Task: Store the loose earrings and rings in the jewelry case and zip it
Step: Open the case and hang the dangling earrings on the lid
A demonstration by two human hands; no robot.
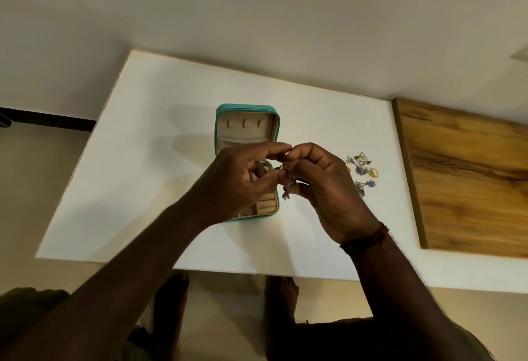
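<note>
You are pinching a dangling earring (286,189) between both hands, your left grip (243,180) and right grip (325,189) clamped on it at the fingertips, just above the right edge of the open jewelry case (247,109). You should be working over the case, so a slip is landing inside rather than on the desk (143,160). The other loose pieces (361,172) are lying on the desk to the right.

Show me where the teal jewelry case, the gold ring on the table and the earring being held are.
jewelry case (246,108): head view, teal rim of the open lid.
gold ring (373,172): head view, on its band.
held earring (286,195): head view, its dangling lower end.
</note>
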